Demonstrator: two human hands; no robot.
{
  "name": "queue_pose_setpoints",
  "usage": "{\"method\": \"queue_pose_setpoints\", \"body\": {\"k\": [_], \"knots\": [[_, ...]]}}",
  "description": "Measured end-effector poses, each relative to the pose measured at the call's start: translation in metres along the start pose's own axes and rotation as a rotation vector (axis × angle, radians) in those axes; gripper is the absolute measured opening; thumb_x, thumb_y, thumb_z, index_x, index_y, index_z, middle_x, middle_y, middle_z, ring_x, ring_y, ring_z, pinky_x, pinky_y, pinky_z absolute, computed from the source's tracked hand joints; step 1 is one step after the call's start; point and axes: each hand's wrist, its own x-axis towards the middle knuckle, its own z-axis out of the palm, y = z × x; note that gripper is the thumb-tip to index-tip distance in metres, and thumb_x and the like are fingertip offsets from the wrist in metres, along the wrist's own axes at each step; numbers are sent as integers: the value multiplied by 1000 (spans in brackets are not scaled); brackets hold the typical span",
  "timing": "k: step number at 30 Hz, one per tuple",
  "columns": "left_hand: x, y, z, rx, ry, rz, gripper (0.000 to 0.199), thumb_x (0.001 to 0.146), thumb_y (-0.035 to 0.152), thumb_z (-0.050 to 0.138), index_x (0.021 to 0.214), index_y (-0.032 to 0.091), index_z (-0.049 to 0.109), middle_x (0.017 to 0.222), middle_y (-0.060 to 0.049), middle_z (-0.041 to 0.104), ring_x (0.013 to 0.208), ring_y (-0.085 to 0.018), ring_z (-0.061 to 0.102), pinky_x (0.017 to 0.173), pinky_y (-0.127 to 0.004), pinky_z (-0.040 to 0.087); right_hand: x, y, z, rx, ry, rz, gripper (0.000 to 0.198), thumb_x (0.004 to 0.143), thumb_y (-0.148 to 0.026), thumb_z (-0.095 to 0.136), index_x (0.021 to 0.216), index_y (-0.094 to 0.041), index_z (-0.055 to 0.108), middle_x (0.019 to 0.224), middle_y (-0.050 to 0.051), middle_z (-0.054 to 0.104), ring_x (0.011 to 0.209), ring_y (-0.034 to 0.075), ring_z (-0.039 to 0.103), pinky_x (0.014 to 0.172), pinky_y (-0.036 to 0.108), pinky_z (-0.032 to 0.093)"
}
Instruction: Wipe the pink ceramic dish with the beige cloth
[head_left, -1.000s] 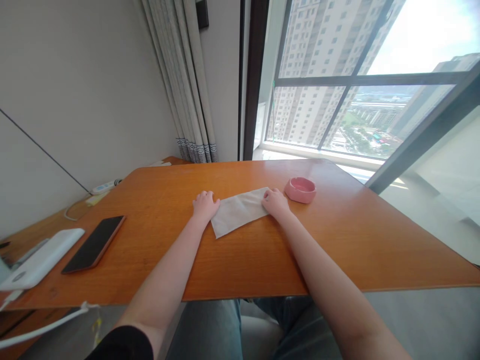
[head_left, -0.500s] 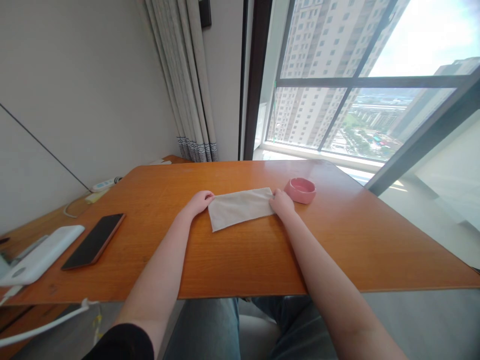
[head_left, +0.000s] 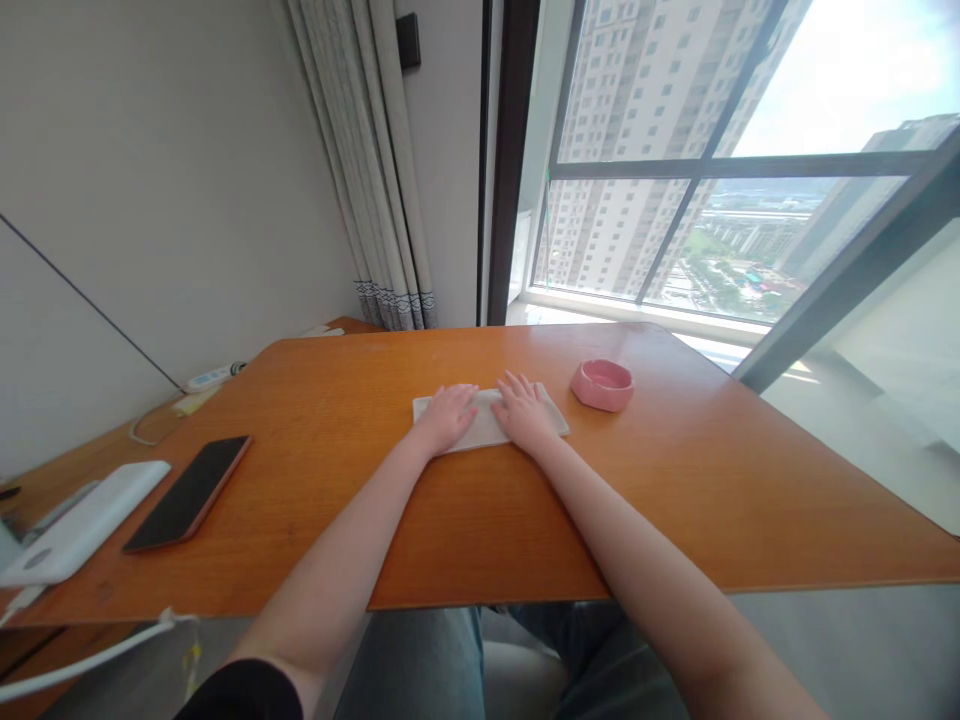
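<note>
A folded white cloth [head_left: 484, 425] lies on the wooden table [head_left: 480, 530], longer from side to side than front to back. Flat on its left part rests my left hand [head_left: 448, 415], fingers stretched out. My right hand [head_left: 523, 410] lies on the right part with its fingers spread. The two hands are a short gap apart, and parts of the cloth are hidden under them. To the right of the cloth, not touching it, sits a pink bowl [head_left: 604, 387].
A dark phone [head_left: 191, 495] and a white power bank [head_left: 86, 520] lie on the left. A power strip [head_left: 214, 378] sits by the wall. A white cable [head_left: 90, 655] hangs at the front left. Beyond the table are a curtain [head_left: 379, 200] and a window.
Both hands have let go of the cloth's side ends and moved inward onto its top, fingers now extended. The cloth lies narrower from front to back.
</note>
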Motion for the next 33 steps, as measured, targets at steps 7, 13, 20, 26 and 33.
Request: {"method": "queue_pose_setpoints", "body": {"k": [7, 13, 20, 26, 33], "knots": [[3, -5, 19, 54, -216, -139, 55, 91, 52, 30, 140, 27, 39, 152, -9, 28, 141, -28, 23, 113, -53, 11, 4, 0, 14, -27, -234, 198, 70, 91, -57, 25, 147, -15, 24, 156, 9, 17, 142, 32, 14, 114, 48, 10], [-5, -35, -1, 184, -90, -576, 59, 91, 50, 23, 138, 19, 41, 152, -15, 28, 141, -33, 21, 110, -59, 12, 6, 8, 13, -73, -191, 407, 76, 89, -59, 23, 148, -11, 21, 156, 15, 14, 143, 32, 9, 112, 52, 8], [-4, -21, -10, 149, -67, -598, 50, 80, 58, 43, 97, 14, 60, 112, -21, 61, 110, -36, 54, 91, -48, 40, 5, 10, 13, -97, -73, 552, 76, 88, -56, 28, 145, -5, 28, 151, 24, 22, 138, 43, 16, 107, 61, 10], [5, -20, 6, -488, 168, -646, 33, 63, 27, 71, 89, 18, 53, 97, -12, 65, 97, -28, 60, 85, -38, 44, 5, 8, 11, -75, -25, 532, 73, 90, -55, 32, 142, -4, 33, 150, 25, 25, 137, 43, 17, 106, 61, 12], [6, -61, -2, -899, 757, -898, 40, 76, 12, 58, 111, 19, 40, 86, 0, 58, 74, -12, 61, 72, -27, 49, 5, 11, 7, 103, -99, 58, 51, 95, -40, 29, 138, -14, 40, 145, 13, 40, 135, 25, 33, 112, 46, 18]]}}
